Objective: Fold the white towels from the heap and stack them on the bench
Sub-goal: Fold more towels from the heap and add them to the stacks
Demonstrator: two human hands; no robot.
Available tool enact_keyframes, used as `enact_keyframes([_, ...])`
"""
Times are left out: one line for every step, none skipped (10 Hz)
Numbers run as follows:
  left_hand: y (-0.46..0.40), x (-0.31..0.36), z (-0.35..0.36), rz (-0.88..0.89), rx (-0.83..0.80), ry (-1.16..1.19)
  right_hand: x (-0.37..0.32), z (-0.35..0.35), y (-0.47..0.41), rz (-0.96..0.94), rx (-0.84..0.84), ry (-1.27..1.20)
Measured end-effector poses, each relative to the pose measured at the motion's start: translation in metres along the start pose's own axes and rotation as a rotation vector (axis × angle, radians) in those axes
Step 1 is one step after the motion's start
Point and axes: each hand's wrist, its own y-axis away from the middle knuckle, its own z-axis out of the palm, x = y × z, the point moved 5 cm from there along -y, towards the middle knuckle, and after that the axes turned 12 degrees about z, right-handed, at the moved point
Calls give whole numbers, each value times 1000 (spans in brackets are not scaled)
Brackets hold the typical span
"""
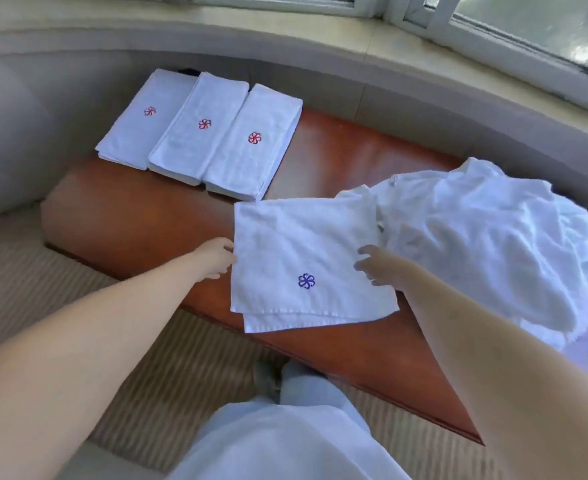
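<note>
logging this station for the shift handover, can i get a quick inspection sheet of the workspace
surface: wooden bench, partly covered by towels
job's things: three folded stacks with red emblems at far left; half-folded towel with blue emblem in front; unfolded heap at right
clutter: dark object behind the stacks, unclear
grippers: left hand pinches the towel's left edge; right hand at its right edge, grip unclear
cables: nothing seen
surroundings: window, striped carpet

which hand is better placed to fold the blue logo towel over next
Probably the left hand: it already grips the towel at its free left edge. The right hand hovers beside the heap.
</note>
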Motion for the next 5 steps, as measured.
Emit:
enact_keyframes([-8, -34, 27, -84, -31, -47, 27, 35, -24, 47, -111, 70])
enact_keyframes([-10, -60, 52, -125, -32, -104, 48, 52, -42, 67, -78, 114])
enact_keyframes([-16, -75, 66, -156, -17, -191, 74, 62, -58, 106, -9, 75])
enact_keyframes([-24, -93, 74, -184, 10, -198, 110, 68, -71, 220, 60, -21])
enact_keyframes([-32, -110, 82, -254, 60, -103, 135, 67, -76, 307, 211, -105])
